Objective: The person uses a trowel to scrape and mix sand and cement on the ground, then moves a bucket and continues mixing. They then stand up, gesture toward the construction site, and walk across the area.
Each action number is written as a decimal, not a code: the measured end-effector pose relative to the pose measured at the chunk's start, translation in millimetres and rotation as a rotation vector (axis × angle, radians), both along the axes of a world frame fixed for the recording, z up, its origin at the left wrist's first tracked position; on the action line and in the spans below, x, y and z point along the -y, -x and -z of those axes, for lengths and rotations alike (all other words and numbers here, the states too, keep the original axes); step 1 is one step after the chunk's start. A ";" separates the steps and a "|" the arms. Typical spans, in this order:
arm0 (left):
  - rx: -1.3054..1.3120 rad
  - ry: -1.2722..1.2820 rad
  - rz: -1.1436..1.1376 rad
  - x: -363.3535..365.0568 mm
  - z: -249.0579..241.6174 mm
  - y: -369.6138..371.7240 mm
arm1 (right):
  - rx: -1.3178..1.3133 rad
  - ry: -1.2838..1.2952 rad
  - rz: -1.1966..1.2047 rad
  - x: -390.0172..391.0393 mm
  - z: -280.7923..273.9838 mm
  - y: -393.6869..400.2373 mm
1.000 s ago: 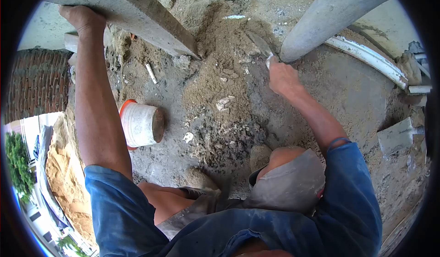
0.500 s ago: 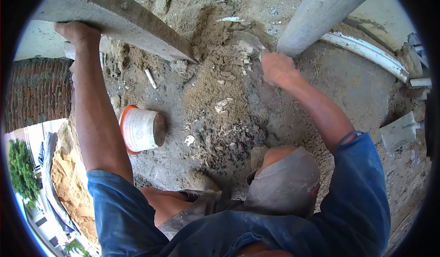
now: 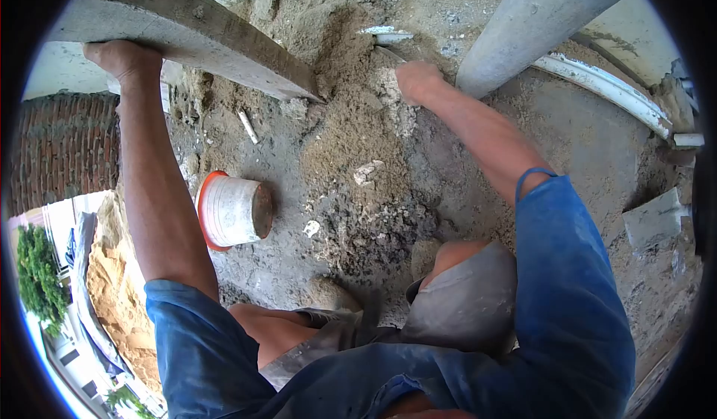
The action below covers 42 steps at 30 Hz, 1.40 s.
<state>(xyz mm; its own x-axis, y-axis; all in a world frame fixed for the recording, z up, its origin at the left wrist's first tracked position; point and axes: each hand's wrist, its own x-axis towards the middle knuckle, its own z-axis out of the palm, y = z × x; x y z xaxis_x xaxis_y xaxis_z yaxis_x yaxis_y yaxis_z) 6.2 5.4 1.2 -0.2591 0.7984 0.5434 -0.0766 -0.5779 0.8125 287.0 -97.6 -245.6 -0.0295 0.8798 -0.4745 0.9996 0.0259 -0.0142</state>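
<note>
My left hand (image 3: pixel 125 59) is raised against the lower edge of a square concrete pillar (image 3: pixel 202 42) at the upper left; its fingers are hidden, so their grip does not show. Further right, my right hand (image 3: pixel 420 83) is closed round a trowel, its handle covered by my fingers. The thin grey trowel blade (image 3: pixel 388 54) pokes out beyond the knuckles, low over the sandy mortar. Below and left of that hand lies a heap of damp sand (image 3: pixel 351 146) with pale chips on it.
A white bucket with an orange rim (image 3: pixel 233 211) lies on its side. A round grey column (image 3: pixel 523 34) rises beside my right hand. White curved pipe (image 3: pixel 605 89) and a flat metal blade (image 3: pixel 653 219) lie at right. Stacked bricks (image 3: pixel 66 150) stand at left.
My right hand has moved up and left with the trowel, away from the round column's base. My left hand stays at the pillar.
</note>
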 end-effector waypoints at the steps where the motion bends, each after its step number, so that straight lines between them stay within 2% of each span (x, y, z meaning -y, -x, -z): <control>1: -0.017 0.006 0.004 -3.7 0.0 2.9 | -0.028 0.008 -0.034 -6.2 11.3 6.4; 3: 0.044 0.082 0.013 -8.1 3.7 11.9 | -0.043 0.027 -0.083 -0.4 31.0 13.3; 5: 0.058 0.065 0.026 -7.2 2.3 11.9 | -0.048 0.106 -0.219 4.5 28.0 -4.6; 10: 0.055 0.007 0.001 -7.4 -7.2 4.8 | 0.106 0.164 -0.427 22.3 -30.7 -4.3; 11: 0.046 0.044 -0.002 -5.6 -4.4 6.7 | 0.116 0.242 -0.495 32.3 -36.9 2.0; 13: 0.053 0.092 -0.017 -5.8 0.6 3.7 | 0.116 0.233 -0.547 51.7 -68.5 -1.1; 15: 0.002 0.018 0.034 -3.4 -0.5 4.1 | 0.110 0.232 -0.328 51.4 -74.2 1.2; 16: 0.019 0.013 0.047 -9.3 3.2 9.2 | 0.102 0.230 -0.362 38.0 -57.8 -1.5; 18: 0.013 -0.009 0.022 -14.0 4.9 13.9 | -0.010 0.002 -0.009 -2.6 -6.7 1.9; 19: -0.002 -0.020 -0.009 -13.4 4.6 14.3 | -0.029 -0.008 -0.053 -4.4 11.8 13.9; 20: 0.257 0.008 0.466 -47.0 23.7 70.9 | -0.039 0.063 -0.106 -6.1 27.1 23.6; 23: 0.503 0.118 0.934 -75.9 39.8 130.3 | -0.069 0.149 -0.156 22.2 24.9 29.1; 25: 0.268 0.071 0.507 -39.8 21.1 55.1 | -0.007 0.351 -0.316 53.4 -12.1 12.8; 27: 0.015 0.006 0.056 -6.4 1.7 8.5 | 0.034 0.441 -0.327 90.4 -29.9 -3.5; 29: 0.011 0.000 0.068 -9.5 -0.1 6.9 | 0.045 0.520 -0.381 115.4 -42.5 -10.3; 32: 0.035 0.030 0.014 -9.4 3.5 10.7 | -0.082 0.421 -0.370 132.4 -44.5 -22.0; 34: 0.046 0.037 0.032 -10.6 5.1 11.7 | -0.192 0.207 0.034 115.5 -27.5 -13.6; 36: 0.049 0.009 0.029 -12.8 0.4 11.8 | -0.208 0.137 0.117 91.5 22.2 1.8; 39: 0.019 0.016 0.027 -4.2 -2.4 5.7 | -0.289 0.094 0.043 122.6 71.0 33.1; 41: 0.029 0.040 0.025 -9.2 4.1 15.2 | -0.308 0.218 -0.038 156.8 14.4 16.4; 42: 0.039 0.045 0.022 -3.8 0.4 7.7 | -0.273 0.287 -0.117 168.8 10.4 -2.1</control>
